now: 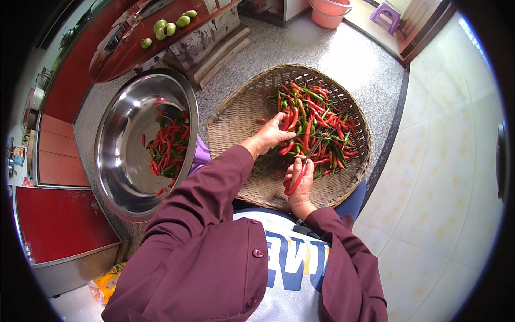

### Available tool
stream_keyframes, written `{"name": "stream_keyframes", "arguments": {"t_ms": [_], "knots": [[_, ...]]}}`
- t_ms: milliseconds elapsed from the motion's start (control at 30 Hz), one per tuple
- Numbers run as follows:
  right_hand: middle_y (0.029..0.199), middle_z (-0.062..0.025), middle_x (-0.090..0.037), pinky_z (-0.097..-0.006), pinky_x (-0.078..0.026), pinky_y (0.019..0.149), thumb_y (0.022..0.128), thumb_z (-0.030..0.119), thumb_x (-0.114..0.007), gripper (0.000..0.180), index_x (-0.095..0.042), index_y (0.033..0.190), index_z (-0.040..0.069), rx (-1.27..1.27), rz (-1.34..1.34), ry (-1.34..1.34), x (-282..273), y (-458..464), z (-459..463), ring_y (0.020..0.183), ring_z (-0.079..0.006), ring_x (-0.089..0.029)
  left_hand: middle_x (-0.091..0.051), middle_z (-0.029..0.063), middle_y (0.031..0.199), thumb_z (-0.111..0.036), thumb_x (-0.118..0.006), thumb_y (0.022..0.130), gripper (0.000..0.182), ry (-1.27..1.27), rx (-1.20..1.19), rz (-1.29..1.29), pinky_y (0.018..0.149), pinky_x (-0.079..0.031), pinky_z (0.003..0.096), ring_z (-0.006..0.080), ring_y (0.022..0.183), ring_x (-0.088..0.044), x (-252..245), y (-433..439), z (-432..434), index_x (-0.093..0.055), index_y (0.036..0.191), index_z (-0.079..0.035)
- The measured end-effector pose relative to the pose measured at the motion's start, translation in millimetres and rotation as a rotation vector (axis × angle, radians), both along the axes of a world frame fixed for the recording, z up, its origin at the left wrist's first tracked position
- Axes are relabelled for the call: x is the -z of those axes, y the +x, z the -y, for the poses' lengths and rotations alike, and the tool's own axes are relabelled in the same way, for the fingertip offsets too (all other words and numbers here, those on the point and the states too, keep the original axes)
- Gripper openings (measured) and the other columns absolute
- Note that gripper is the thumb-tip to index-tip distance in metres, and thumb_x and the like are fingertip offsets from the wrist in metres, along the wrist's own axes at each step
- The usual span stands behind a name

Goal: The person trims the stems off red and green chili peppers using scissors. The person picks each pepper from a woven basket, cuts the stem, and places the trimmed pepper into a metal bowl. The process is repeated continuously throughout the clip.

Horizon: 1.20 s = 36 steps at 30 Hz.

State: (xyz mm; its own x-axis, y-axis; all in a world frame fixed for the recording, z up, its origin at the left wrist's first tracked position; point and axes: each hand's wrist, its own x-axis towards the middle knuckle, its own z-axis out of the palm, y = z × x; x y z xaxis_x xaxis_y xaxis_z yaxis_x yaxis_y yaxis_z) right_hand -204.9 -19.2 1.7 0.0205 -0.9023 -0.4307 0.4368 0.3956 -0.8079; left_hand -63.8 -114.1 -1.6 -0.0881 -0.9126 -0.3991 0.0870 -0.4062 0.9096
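Observation:
A woven bamboo basket [231, 149] lies before me, with a heap of red and green chili peppers [318, 116] in it. My left hand [267, 135] reaches in at the left side of the heap, thumb and fingers apart against the peppers. Red-handled scissors [297, 181] are gripped in my right hand [301, 189], at the heap's near edge. Their metal blades point up and right over the peppers. To the left stands a large stainless steel basin [132, 133]. Cut red and green chili peppers [167, 147] are gathered along its right side.
Purple plastic [201, 155] shows between basin and basket. Several green fruits [170, 29] sit on a red-brown tabletop [120, 60] at upper left. A pink bucket [330, 14] and purple stool [386, 18] stand farther off. A tiled wall [438, 161] rises on the right.

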Motion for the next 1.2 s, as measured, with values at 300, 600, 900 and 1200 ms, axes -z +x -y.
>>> {"name": "stream_keyframes", "arguments": {"t_ms": [300,600,900,1200], "knots": [[0.068,0.0036,-0.048,-0.0171,-0.035,0.042,0.092,0.030,-0.057,0.023,-0.047,0.103,0.013,-0.033,-0.112,-0.012,7.7,-3.2,1.1,0.050,-0.0033,-0.042,-0.058,0.0031,0.098,-0.015,-0.054,0.093,0.018,0.060,-0.106,-0.079,0.077,-0.054,0.0274,0.0124,0.089,-0.058,-3.1,47.0,-53.2,-0.056,0.106,-0.003],[0.068,0.0035,-0.047,-0.0181,-0.036,0.043,0.091,0.028,-0.059,0.023,-0.048,0.101,0.011,-0.105,-0.147,-0.047,14.7,-3.1,-0.4,0.052,-0.0038,-0.042,-0.065,0.0151,0.095,-0.019,-0.045,0.097,0.039,0.104,-0.178,-0.043,0.076,-0.054,0.0344,0.0222,0.076,-0.067,-13.4,80.5,-87.8,-0.035,0.132,-0.004],[0.070,0.0020,-0.050,-0.0229,-0.040,0.058,0.088,0.025,-0.064,0.025,-0.051,0.102,0.008,-0.424,-0.418,-0.179,15.0,6.8,-4.7,0.062,-0.0062,-0.043,-0.061,0.0130,0.107,-0.021,-0.042,0.099,0.033,0.080,-0.067,-0.322,0.075,-0.054,0.0330,0.0202,0.083,-0.065,-24.8,68.9,-98.7,-0.042,0.127,-0.005],[0.080,-0.0101,-0.053,-0.0328,-0.046,0.064,0.080,0.027,-0.071,0.042,-0.049,0.109,0.006,-0.546,-0.624,-0.478,11.1,7.0,-8.6,0.068,-0.0200,-0.053,-0.062,0.0059,0.094,-0.020,-0.041,0.099,0.024,0.001,-0.114,-0.261,0.065,-0.051,0.0250,0.0100,0.069,-0.059,-29.5,59.3,-102.5,-0.051,0.116,-0.006]]}}
